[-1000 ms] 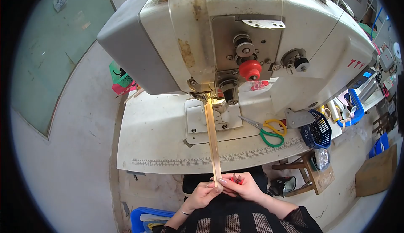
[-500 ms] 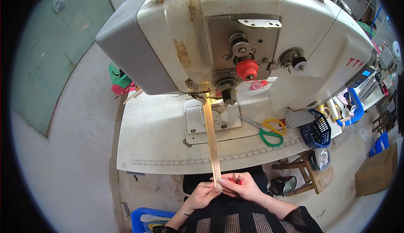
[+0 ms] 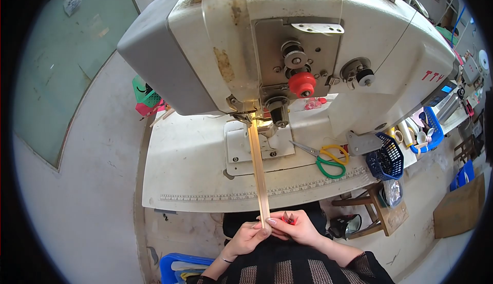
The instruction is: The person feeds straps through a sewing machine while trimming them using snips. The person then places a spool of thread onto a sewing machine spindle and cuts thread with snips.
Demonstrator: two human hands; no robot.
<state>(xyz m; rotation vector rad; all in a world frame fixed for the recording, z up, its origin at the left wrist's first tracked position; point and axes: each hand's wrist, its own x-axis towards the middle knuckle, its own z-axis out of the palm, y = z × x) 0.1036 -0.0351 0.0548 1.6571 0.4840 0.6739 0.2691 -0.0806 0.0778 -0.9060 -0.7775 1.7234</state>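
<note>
One long, narrow, flat strip [image 3: 258, 173], pale tan with lengthwise streaks, material hard to tell, pinched at its near end between the fingertips of left hand [image 3: 244, 240] and right hand [image 3: 302, 230], close together; red snips [image 3: 288, 219] also tucked in the right. Stretched straight from beneath a smooth white sewing machine [image 3: 390, 91], over the curved front edge of a white tabletop [image 3: 190, 161], to the hands. Marked along that edge, a ruler [image 3: 298, 187]. Right of the strip, beyond a gap, scissors [image 3: 318, 154] with looped yellow and green handles; farther right, a latticed blue basket [image 3: 387, 163]. Left, broad flat tabletop.
</note>
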